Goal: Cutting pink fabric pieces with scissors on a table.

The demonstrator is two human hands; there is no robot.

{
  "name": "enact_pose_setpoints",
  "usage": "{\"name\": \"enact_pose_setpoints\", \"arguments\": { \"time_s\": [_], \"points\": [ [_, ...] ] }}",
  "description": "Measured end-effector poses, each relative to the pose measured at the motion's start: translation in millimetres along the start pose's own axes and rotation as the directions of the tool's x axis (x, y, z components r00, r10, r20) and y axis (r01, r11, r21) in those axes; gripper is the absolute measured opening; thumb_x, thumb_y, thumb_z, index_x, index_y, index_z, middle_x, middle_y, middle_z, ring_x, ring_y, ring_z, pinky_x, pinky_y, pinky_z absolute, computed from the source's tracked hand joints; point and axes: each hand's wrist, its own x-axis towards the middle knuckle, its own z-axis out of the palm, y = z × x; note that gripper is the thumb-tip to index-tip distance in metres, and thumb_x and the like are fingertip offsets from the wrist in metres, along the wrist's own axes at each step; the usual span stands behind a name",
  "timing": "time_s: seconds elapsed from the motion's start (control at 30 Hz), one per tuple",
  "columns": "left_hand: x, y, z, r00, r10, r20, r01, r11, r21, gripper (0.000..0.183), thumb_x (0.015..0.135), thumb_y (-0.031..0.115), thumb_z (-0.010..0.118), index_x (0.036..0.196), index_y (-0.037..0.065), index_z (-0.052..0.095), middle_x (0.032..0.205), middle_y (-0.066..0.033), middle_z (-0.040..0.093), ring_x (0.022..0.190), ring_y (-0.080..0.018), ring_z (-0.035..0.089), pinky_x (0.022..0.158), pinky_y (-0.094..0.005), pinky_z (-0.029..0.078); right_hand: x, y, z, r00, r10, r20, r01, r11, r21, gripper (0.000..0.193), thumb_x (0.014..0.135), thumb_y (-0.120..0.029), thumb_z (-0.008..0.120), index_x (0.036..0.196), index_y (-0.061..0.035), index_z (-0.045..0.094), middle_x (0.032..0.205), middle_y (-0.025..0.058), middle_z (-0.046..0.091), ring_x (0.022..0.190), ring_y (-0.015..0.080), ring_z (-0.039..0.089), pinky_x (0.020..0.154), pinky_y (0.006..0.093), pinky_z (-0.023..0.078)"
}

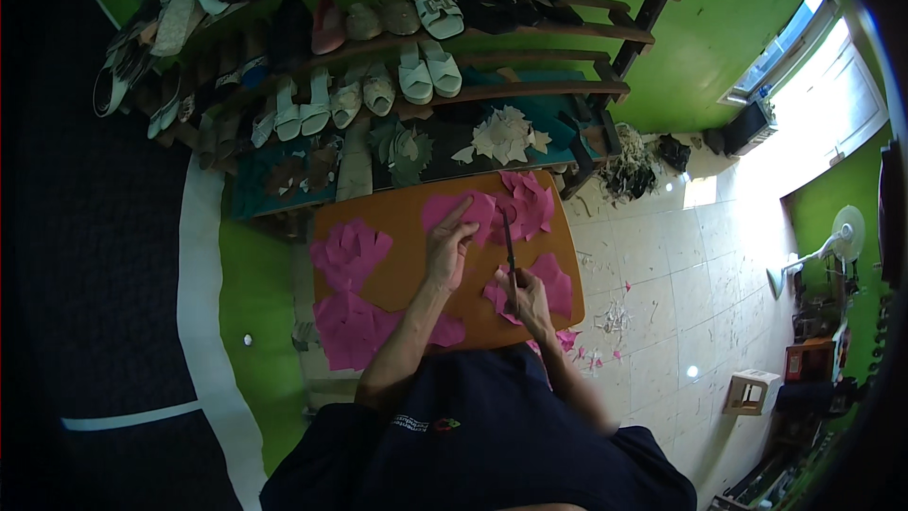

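Over the tan table (pixel 407 270), my left hand (pixel 449 251) grips a pink sheet piece (pixel 443 210), with the fingers lying along it. My right hand (pixel 526 298) is closed round the handles of a pair of scissors (pixel 511 248). The blades point away from me, by the right edge of the held piece. A stack of pink cut pieces (pixel 532 208) lies just beyond the blade tips. More pink pieces (pixel 553 282) lie beside and under my right hand. On the left side of the table are a pink pile (pixel 350 254) and larger pink pieces (pixel 355 326).
Behind the table stands a wooden rack (pixel 530 85) with rows of sandals and shoes (pixel 416 76). Its low shelf holds white cut pieces (pixel 506 135) and green ones (pixel 402 147). Scraps (pixel 615 317) litter the tiled floor at right, near a small stool (pixel 752 393) and a white fan (pixel 846 235).
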Motion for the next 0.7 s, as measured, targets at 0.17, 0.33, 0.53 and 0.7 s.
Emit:
{"name": "enact_pose_setpoints", "arguments": {
  "time_s": [0.17, 0.33, 0.53, 0.7],
  "points": [
    [-3.5, 40.0, 20.4, 0.992, 0.105, -0.069, -0.097, 0.988, 0.121, 0.049, 0.089, 0.0, 0.069, 0.135, -0.006, 0.052, 0.114, -0.0107, 0.069, 0.103, -0.0131, 0.067, 0.09, -0.0239, 0.055, -37.7, -17.8, 23.6, 0.992, -0.088, 0.091, 0.076, 0.988, 0.131, 0.05, 0.09, -0.044, 0.069, 0.107, 0.0013, 0.059, 0.074, 0.006, 0.06, 0.065, 0.0131, 0.062, 0.053, 0.029, 0.048],
    [-15.3, 45.8, 31.7, 0.966, 0.11, -0.232, -0.125, 0.991, -0.051, 0.049, 0.089, 0.002, 0.07, 0.136, 0.001, 0.055, 0.126, -0.005, 0.064, 0.096, -0.0071, 0.065, 0.085, -0.0187, 0.053, -42.9, -26.5, 39.5, 0.975, -0.203, 0.093, 0.21, 0.975, -0.078, 0.052, 0.093, -0.052, 0.057, 0.101, 0.0002, 0.057, 0.068, 0.0054, 0.06, 0.064, 0.0142, 0.063, 0.055, 0.0303, 0.047],
    [-25.4, 41.1, 43.4, 0.95, 0.197, -0.241, -0.218, 0.974, -0.063, 0.054, 0.09, -0.002, 0.068, 0.141, 0.005, 0.051, 0.097, 0.0035, 0.066, 0.088, -0.0033, 0.064, 0.078, -0.0152, 0.055, -46.5, -44.8, 55.0, 0.969, -0.225, 0.098, 0.233, 0.97, -0.076, 0.059, 0.09, -0.058, 0.061, 0.085, 0.0011, 0.055, 0.059, 0.0071, 0.052, 0.053, 0.0166, 0.058, 0.05, 0.0339, 0.046],
    [-32.5, 42.6, 43.7, 0.952, 0.23, -0.202, -0.242, 0.969, -0.039, 0.056, 0.09, -0.001, 0.068, 0.143, 0.004, 0.049, 0.099, 0.0018, 0.063, 0.087, -0.004, 0.063, 0.079, -0.0171, 0.054, -45.0, -51.4, 62.1, 0.968, -0.246, 0.055, 0.249, 0.966, -0.067, 0.06, 0.088, -0.057, 0.063, 0.081, 0.0016, 0.054, 0.057, 0.0061, 0.049, 0.052, 0.0158, 0.052, 0.05, 0.0355, 0.042]
  ]
}}
